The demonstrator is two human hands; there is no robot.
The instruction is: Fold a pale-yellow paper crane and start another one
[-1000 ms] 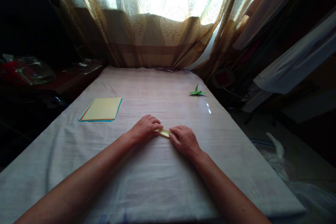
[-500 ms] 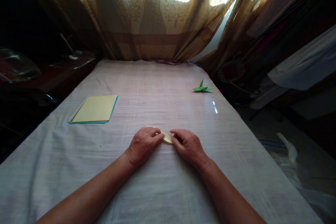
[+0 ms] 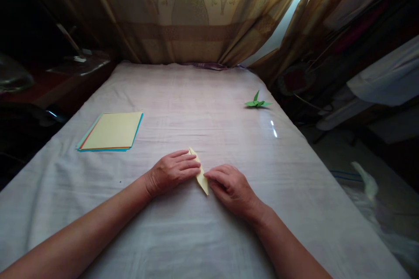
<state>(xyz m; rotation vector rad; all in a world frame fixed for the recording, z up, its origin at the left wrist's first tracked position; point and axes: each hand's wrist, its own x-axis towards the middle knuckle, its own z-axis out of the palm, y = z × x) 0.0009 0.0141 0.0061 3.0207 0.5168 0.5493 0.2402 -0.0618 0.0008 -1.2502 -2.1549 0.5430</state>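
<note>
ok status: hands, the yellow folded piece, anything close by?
Left hand and right hand both pressing the folded yellow paper flat on the cloth. Paper stack far left, green crane far right, both well apart.

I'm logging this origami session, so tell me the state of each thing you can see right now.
Yellow folded paper: folded narrow, flat on the cloth, pointed ends.
Left hand: fingers flat on the paper.
Right hand: fingertips pressing the paper's near end.
Coloured paper stack: flat, unfolded.
Green paper crane: finished, standing apart.
Curtain: drawn shut.
</note>
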